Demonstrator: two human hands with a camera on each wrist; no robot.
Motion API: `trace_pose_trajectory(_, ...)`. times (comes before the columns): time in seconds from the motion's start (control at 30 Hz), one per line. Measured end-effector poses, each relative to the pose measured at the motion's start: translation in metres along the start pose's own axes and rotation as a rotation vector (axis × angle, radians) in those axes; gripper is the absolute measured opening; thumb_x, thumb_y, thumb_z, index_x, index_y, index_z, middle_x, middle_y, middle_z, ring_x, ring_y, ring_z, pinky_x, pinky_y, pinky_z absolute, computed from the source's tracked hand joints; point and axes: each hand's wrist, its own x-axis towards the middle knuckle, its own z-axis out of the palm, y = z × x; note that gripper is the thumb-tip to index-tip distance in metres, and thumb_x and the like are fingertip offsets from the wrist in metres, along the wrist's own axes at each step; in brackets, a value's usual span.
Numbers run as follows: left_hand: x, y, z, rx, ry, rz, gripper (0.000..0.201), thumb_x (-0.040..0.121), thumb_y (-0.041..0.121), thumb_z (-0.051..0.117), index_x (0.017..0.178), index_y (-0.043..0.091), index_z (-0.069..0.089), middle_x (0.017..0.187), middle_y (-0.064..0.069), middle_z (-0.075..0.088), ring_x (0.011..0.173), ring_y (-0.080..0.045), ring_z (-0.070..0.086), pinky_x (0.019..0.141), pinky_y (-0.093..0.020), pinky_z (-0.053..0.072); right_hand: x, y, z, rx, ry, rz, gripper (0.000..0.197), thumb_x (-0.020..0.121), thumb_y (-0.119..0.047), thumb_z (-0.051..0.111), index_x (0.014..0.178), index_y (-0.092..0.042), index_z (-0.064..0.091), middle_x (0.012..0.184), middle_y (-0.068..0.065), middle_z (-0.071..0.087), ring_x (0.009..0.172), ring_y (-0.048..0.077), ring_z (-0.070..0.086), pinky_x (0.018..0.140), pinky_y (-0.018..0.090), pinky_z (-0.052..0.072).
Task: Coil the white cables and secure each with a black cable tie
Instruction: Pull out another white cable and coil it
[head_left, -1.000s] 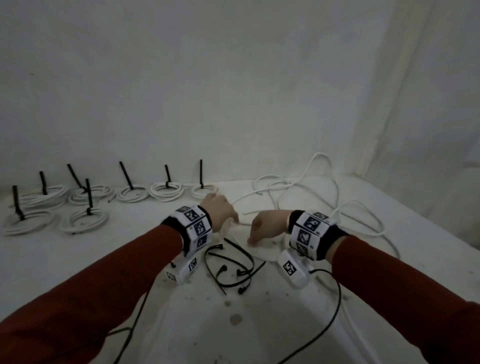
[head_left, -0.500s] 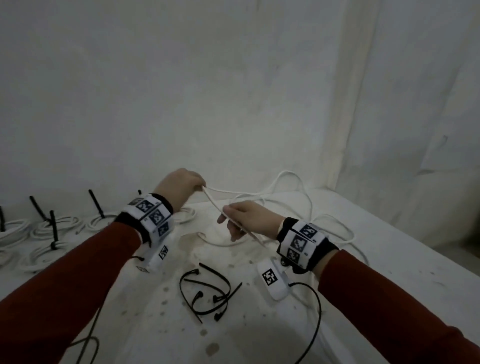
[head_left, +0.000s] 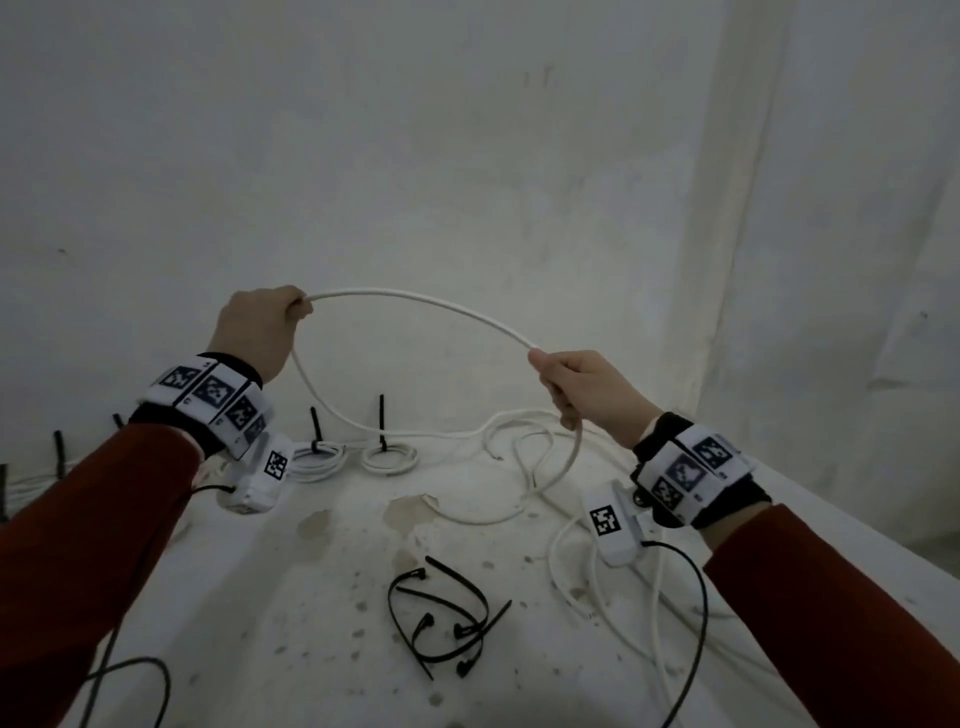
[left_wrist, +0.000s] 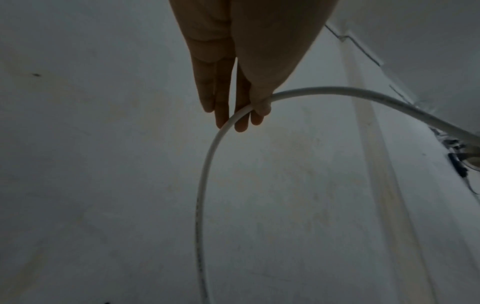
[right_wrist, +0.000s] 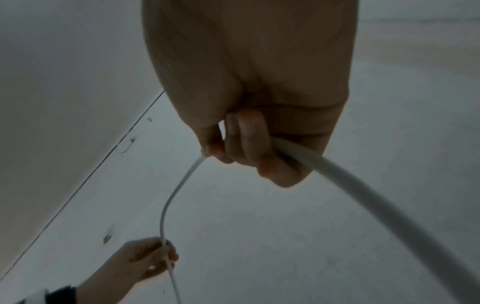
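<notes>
A white cable (head_left: 426, 304) arches in the air between both raised hands. My left hand (head_left: 260, 325) pinches one part of it, thumb against fingers (left_wrist: 255, 107), and the cable (left_wrist: 205, 174) drops from there in a loop. My right hand (head_left: 576, 384) grips it in a fist (right_wrist: 249, 144); the cable (right_wrist: 363, 185) hangs down past the wrist toward the table. The left hand (right_wrist: 145, 259) also shows in the right wrist view. Several loose black cable ties (head_left: 441, 618) lie on the white table (head_left: 260, 623) below the hands.
More loose white cable (head_left: 519, 467) sprawls on the table under the right hand. Coiled, tied cables (head_left: 387, 457) sit in a row at the back left by the wall. Black device leads (head_left: 696, 613) trail from both wrists.
Both hands have risen from the table and moved apart, lifting the white cable into a wide arch. The view has tilted upward.
</notes>
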Motion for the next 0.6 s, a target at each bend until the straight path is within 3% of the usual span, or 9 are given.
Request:
trace_pose_trajectory(0.1, -0.010, -0.011, -0.007, 0.014, -0.007, -0.049, 0.018, 0.095, 0.005, 0.047, 0.099, 0.001, 0.064, 0.085, -0.022, 0.068, 0.072, -0.039, 0.062, 0.065, -0.046, 0.051, -0.004, -0.008, -0.004, 0.112, -0.055, 0.050, 0.043, 0.099, -0.037, 0.047, 0.063, -0.014, 0.043, 0.053, -0.001, 0.024, 0.043, 0.012, 0.022, 0.042, 0.021, 0.028)
trace_pose_trajectory(0.23, -0.021, -0.027, -0.019, 0.086, -0.043, -0.252, 0.021, 0.092, 0.004, 0.044, 0.101, 0.007, 0.062, 0.086, -0.022, 0.066, 0.070, -0.037, 0.058, 0.064, -0.043, 0.049, -0.004, -0.017, -0.009, 0.108, -0.047, 0.013, 0.033, 0.100, -0.020, 0.045, 0.069, -0.010, 0.050, 0.054, 0.002, 0.029, 0.042, 0.013, 0.025, 0.048, 0.026, 0.031)
trace_pose_trajectory(0.3, -0.028, -0.031, -0.022, 0.107, -0.099, -0.283, 0.018, 0.090, 0.005, 0.048, 0.097, 0.009, 0.064, 0.088, -0.020, 0.066, 0.072, -0.034, 0.057, 0.067, -0.042, 0.050, -0.005, -0.022, -0.007, 0.176, -0.062, -0.006, 0.027, 0.100, -0.016, 0.042, 0.077, -0.008, 0.055, 0.055, 0.002, 0.031, 0.043, 0.013, 0.024, 0.048, 0.026, 0.030)
trace_pose_trajectory(0.37, -0.033, -0.025, -0.023, 0.062, -0.170, -0.194, 0.016, 0.088, 0.008, 0.054, 0.099, 0.011, 0.064, 0.091, -0.015, 0.069, 0.081, -0.034, 0.062, 0.073, -0.043, 0.052, -0.004, -0.029, 0.002, 0.201, -0.071, -0.031, 0.024, 0.102, -0.021, 0.042, 0.087, -0.010, 0.059, 0.056, 0.001, 0.030, 0.044, 0.013, 0.022, 0.045, 0.023, 0.028)
trace_pose_trajectory(0.43, -0.036, -0.006, -0.024, -0.050, -0.257, -0.067, 0.016, 0.090, 0.015, 0.059, 0.105, 0.012, 0.061, 0.090, -0.009, 0.070, 0.083, -0.028, 0.064, 0.073, -0.034, 0.049, -0.002, -0.038, 0.016, 0.161, -0.072, -0.060, 0.023, 0.101, -0.025, 0.044, 0.092, -0.013, 0.062, 0.055, 0.000, 0.027, 0.043, 0.012, 0.020, 0.042, 0.020, 0.023)
trace_pose_trajectory(0.53, -0.038, 0.035, -0.025, -0.292, -0.317, 0.045, 0.015, 0.094, 0.023, 0.054, 0.107, 0.015, 0.057, 0.073, 0.001, 0.065, 0.060, -0.004, 0.057, 0.059, -0.017, 0.045, 0.004, -0.052, 0.037, 0.123, -0.072, -0.086, 0.025, 0.101, -0.025, 0.045, 0.087, -0.015, 0.064, 0.050, -0.004, 0.027, 0.040, 0.009, 0.019, 0.039, 0.016, 0.020)
trace_pose_trajectory(0.6, -0.041, 0.056, -0.028, -0.401, -0.291, 0.097, 0.015, 0.099, 0.022, 0.044, 0.102, 0.016, 0.057, 0.065, 0.001, 0.053, 0.050, -0.003, 0.048, 0.051, -0.012, 0.040, 0.005, -0.059, 0.044, 0.209, -0.066, -0.069, 0.027, 0.101, -0.024, 0.045, 0.083, -0.013, 0.062, 0.048, -0.006, 0.027, 0.039, 0.008, 0.019, 0.038, 0.016, 0.019)
